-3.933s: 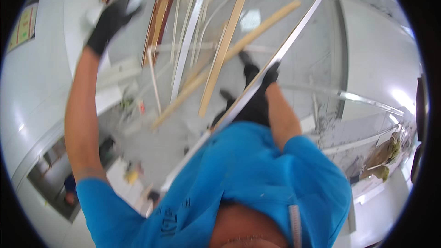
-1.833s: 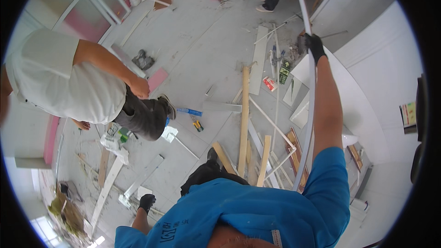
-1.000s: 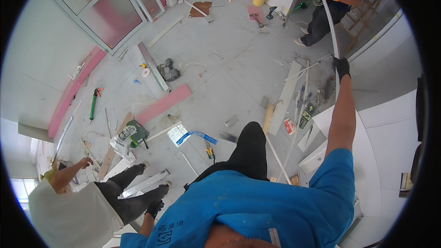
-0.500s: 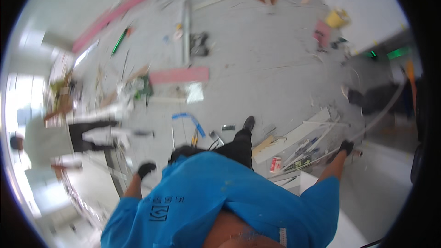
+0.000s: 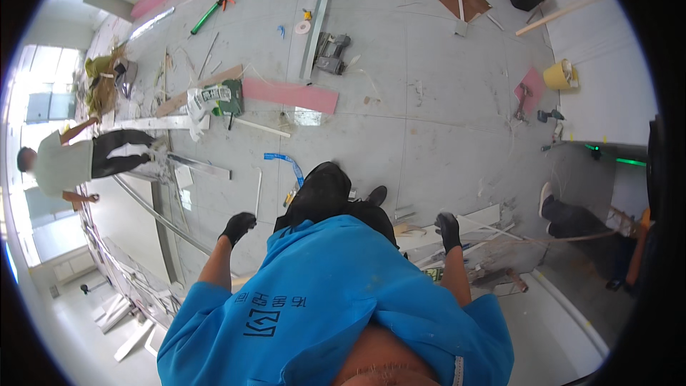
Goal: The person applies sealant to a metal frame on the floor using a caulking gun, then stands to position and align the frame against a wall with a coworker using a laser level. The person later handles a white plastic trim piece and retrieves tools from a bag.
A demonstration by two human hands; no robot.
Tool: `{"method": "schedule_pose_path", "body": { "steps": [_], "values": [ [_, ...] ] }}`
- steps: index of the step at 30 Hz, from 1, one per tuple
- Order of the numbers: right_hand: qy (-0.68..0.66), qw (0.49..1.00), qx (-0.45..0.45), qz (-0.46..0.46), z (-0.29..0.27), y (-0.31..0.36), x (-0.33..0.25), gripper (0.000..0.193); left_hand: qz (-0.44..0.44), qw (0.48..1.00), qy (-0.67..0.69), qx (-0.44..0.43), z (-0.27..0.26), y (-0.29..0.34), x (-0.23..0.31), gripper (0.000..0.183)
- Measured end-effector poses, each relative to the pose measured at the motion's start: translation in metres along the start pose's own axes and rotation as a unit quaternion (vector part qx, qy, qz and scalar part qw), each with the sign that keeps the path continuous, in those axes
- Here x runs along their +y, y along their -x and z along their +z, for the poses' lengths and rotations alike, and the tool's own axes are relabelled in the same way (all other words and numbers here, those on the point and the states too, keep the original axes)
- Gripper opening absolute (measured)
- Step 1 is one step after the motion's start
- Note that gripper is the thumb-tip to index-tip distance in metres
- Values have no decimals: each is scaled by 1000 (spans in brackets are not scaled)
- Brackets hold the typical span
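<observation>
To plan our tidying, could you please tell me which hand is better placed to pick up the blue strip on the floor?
Probably the left hand: it looks empty and is nearer the blue strip, while the right hand is across the person's legs from it.

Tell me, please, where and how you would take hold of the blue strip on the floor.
I'd probably pinch the blue strip by its left end, coming from the left with the left hand: that end lies apart from other things, while the other curves toward the yellow-handled tool and the knee.
</observation>
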State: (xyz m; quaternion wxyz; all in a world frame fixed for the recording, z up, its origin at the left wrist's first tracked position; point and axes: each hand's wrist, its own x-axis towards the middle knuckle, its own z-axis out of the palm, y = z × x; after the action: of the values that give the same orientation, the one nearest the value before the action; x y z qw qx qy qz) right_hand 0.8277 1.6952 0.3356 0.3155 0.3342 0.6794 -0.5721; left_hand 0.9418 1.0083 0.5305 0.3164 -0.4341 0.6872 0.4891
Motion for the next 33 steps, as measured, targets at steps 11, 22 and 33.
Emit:
{"method": "schedule_pose_path", "body": {
  "steps": [11,22,33],
  "values": [
    [40,995,67,60,-16,-1,-126,28,169,981,42,-88,45,-149,94,23],
    [96,994,30,34,32,-37,-268,32,43,984,165,-45,4,-243,185,22],
    [189,976,-55,96,-42,-248,-470,27,34,941,330,72,47,-296,251,25]
  ]
}}
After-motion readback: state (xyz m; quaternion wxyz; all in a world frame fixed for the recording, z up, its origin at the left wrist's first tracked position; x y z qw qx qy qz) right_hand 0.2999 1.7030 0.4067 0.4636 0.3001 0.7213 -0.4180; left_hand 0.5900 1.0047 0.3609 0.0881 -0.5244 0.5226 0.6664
